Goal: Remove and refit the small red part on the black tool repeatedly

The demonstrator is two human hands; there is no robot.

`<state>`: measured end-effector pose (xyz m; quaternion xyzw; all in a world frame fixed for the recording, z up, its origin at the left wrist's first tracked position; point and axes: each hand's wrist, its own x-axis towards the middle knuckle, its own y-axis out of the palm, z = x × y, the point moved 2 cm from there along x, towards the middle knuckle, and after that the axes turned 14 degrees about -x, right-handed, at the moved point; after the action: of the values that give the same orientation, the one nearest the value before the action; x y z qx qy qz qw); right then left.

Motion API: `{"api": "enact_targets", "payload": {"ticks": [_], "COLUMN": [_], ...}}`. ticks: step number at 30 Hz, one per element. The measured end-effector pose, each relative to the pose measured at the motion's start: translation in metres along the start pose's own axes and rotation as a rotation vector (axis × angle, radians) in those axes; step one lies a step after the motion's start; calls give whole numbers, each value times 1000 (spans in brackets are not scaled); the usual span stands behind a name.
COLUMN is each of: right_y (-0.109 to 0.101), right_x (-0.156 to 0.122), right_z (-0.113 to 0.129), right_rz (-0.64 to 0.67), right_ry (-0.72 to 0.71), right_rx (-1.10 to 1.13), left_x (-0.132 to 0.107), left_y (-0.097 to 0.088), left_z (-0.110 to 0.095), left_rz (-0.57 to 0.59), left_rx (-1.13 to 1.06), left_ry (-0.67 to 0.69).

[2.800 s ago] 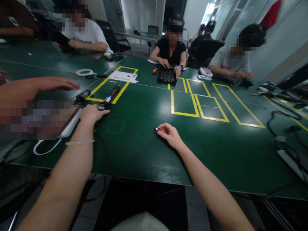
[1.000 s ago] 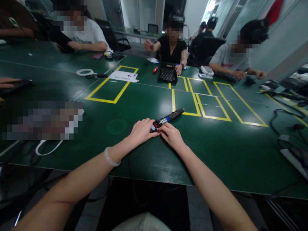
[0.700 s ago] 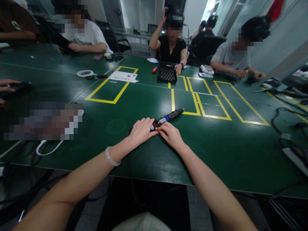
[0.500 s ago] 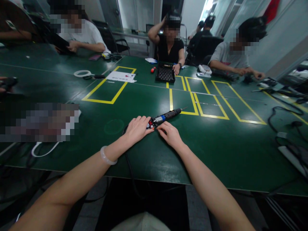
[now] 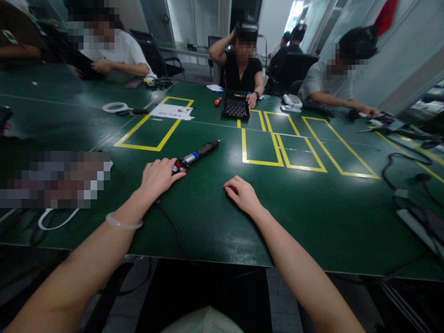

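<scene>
An electric screwdriver (image 5: 199, 155) lies slantwise on the green table, its thin bit pointing to the far right. Its rear part looks opened, with red and silver inner parts showing beside my fingers. My left hand (image 5: 159, 176) is wrapped over that rear end and covers most of it. A black cord (image 5: 173, 222) runs from near this hand towards the table's front edge. To the right, apart from the screwdriver, my right hand (image 5: 243, 195) hovers or rests at the table with thumb and fingers pinched together. Whatever is between those fingertips, if anything, cannot be made out.
Yellow tape rectangles (image 5: 262, 163) mark the table (image 5: 222, 240). Across it, a person's hand touches a black tray (image 5: 236, 108). A paper sheet (image 5: 169, 111) and a white ring-shaped tool (image 5: 116, 107) lie far left; black cables (image 5: 391, 171) trail along the right.
My left hand has slid the screwdriver to the left and slightly away. My right hand has stayed nearly in place, so it is now apart from the screwdriver.
</scene>
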<state>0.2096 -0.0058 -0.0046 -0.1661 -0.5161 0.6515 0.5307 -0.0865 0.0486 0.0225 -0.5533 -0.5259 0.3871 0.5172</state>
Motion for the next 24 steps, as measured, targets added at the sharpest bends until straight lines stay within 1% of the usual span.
{"api": "enact_targets", "payload": {"ticks": [4, 7, 10, 12, 15, 17, 19, 21, 24], "right_y": [1, 2, 3, 3, 3, 2, 2, 2, 2], "right_x": [0, -1, -1, -1, -1, -1, -1, -1, -1], "right_z": [0, 0, -1, -1, 0, 0, 1, 1, 0], "right_rz": [11, 17, 19, 23, 27, 30, 33, 36, 36], "right_ry": [-5, -7, -7, -6, -4, -9, -16, -21, -19], "right_rx": [3, 0, -4, -7, -13, -16, -18, -20, -17], "left_x": [5, 6, 6, 6, 4, 1, -1, -2, -1], "left_y": [-7, -11, -14, -16, -17, -18, -20, -22, -23], "left_z": [46, 75, 95, 104, 108, 104, 97, 90, 84], "left_rz": [-38, -66, -103, -114, -117, -160, -240, -294, -284], "left_rx": [-18, 43, 91, 95, 109, 127, 156, 178, 156], "left_ry": [-143, -241, -305, -344, -385, -377, -330, -262, -195]}}
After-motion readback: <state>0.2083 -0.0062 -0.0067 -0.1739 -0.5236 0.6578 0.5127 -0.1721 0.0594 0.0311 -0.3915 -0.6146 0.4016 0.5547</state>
